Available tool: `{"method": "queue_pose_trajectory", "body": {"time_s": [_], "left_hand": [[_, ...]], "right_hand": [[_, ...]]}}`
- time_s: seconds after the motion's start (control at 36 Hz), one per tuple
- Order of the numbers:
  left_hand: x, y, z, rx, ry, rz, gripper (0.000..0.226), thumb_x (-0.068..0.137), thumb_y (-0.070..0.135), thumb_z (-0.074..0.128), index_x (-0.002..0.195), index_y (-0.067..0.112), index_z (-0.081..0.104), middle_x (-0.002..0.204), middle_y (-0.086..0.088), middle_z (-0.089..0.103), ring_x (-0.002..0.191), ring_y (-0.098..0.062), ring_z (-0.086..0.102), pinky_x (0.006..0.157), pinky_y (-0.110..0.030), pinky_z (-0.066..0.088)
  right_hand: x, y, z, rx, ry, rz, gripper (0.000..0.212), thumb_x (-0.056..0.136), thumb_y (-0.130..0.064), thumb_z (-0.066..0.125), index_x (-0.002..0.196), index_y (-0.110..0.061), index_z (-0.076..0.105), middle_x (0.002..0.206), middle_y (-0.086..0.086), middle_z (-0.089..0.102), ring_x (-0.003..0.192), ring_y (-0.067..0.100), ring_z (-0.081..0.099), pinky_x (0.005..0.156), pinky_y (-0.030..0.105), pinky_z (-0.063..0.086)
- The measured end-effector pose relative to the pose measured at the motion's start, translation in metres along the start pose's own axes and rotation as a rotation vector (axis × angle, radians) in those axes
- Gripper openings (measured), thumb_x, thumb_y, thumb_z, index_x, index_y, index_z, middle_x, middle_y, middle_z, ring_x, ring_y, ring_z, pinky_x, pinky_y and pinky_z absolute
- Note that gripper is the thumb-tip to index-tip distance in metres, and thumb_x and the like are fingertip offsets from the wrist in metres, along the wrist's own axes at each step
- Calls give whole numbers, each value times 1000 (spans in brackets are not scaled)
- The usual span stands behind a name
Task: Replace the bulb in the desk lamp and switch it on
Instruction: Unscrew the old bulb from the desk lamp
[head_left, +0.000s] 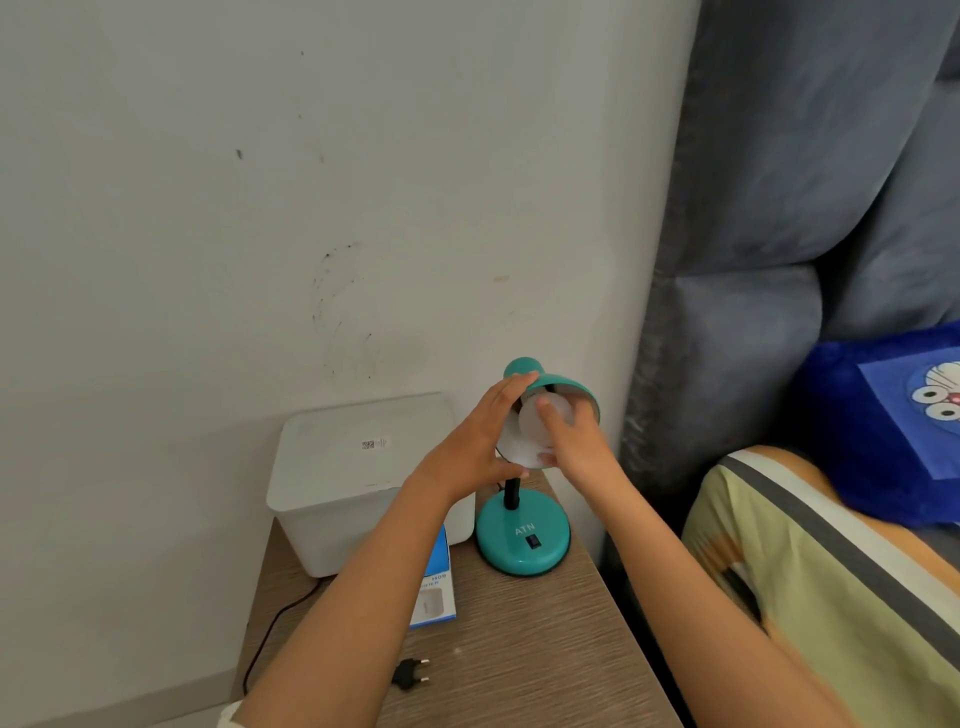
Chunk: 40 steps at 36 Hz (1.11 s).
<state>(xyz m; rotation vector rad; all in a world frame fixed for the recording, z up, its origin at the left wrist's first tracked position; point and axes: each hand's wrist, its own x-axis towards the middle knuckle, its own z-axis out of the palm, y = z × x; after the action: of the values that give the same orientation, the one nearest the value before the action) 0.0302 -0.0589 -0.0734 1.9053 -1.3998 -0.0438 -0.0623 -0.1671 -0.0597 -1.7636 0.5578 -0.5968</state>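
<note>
- While the left hand (480, 441) braces the teal shade (563, 387) of the desk lamp (522, 540) from its left side, fingers spread against the rim, the right hand (576, 441) is clamped on the white bulb (527, 423) at the mouth of the shade.
- That bulb sits partly inside the shade, thumb and fingertips wrapped round its dome; whether it is going in or coming out, I cannot tell from this view.
- Judging by the blue and white bulb box (434, 587) lying on the table just left of the lamp base, this may well be the fresh bulb being seated, but that's a guess.
- Plenty left either way: the black plug (410, 673) lies loose on the near part of the table, its cord (275, 623) trailing off the left edge, so the lamp is not powered.
- Small black rocker switch (532, 542) on the round base, untouched and facing us; it comes last.
- Now the surroundings: a narrow wood-grain table (519, 649), with a white lidded box (358, 467) at the far left against the wall (311, 208).
- That pale wall carries scuffs and faint dark marks.
- To the right, a grey padded headboard (779, 208), a bed with a striped yellow cover (831, 571) and a blue cartoon pillow (883, 415).
</note>
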Motion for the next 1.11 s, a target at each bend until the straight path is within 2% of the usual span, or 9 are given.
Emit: {"method": "queue_pose_trajectory", "body": {"time_s": [0.08,0.19,0.36,0.47,0.56,0.75,0.94,1.03,1.11], "left_hand": [[0,0,1,-10,15,1,103,69,7,79,134,52,13,147,8,23,126,3,27,96,2,25],[-1,0,2,-14,37,17,101,70,6,79,133,53,14,148,6,24,124,5,27,95,3,25],[-2,-1,2,-14,42,12,100,71,10,79,134,51,14,148,6,25,125,1,29,95,-3,29],[-1,-2,3,-16,45,4,102,69,8,80,134,51,14,144,11,24,123,6,27,94,2,27],[-1,-3,2,-16,44,-4,101,69,9,80,137,45,14,137,16,25,119,7,29,91,3,28],[-1,-3,5,-38,50,-10,104,67,6,80,132,53,14,139,16,24,122,7,27,93,4,25],[-1,-4,5,-52,57,-19,104,66,5,81,132,50,14,138,15,25,121,9,27,92,6,23],[0,-5,5,-51,60,-17,103,66,5,81,134,47,15,139,14,25,120,9,28,92,5,25],[0,-4,5,-50,59,-20,103,67,5,80,135,45,14,138,14,25,121,7,28,92,5,25]], "right_hand": [[2,1,1,46,24,-23,53,87,-33,57,134,-17,36,129,7,47,116,25,51,91,40,52],[2,0,1,126,-27,69,49,91,-34,51,132,-13,34,127,10,47,109,26,55,73,30,56],[0,5,-1,102,-81,7,48,91,-32,53,131,-12,37,124,8,46,106,23,55,85,38,56],[2,1,-3,82,-30,-21,51,92,-30,51,137,-14,34,128,3,45,110,18,48,74,28,55],[4,8,-5,40,-74,-53,51,91,-35,52,134,-13,37,129,8,47,107,21,55,72,30,54],[0,7,0,-18,27,-151,55,86,-30,60,134,-15,36,121,-1,49,112,19,51,93,42,51],[-1,4,4,-24,42,-139,53,86,-24,61,133,-16,38,128,7,50,117,23,50,96,43,50],[-1,6,2,38,3,-150,51,89,-25,57,134,-15,37,129,6,48,117,23,50,86,36,55],[1,6,2,-122,25,-206,49,87,-26,58,131,-17,39,127,9,48,115,23,50,94,38,49]]}}
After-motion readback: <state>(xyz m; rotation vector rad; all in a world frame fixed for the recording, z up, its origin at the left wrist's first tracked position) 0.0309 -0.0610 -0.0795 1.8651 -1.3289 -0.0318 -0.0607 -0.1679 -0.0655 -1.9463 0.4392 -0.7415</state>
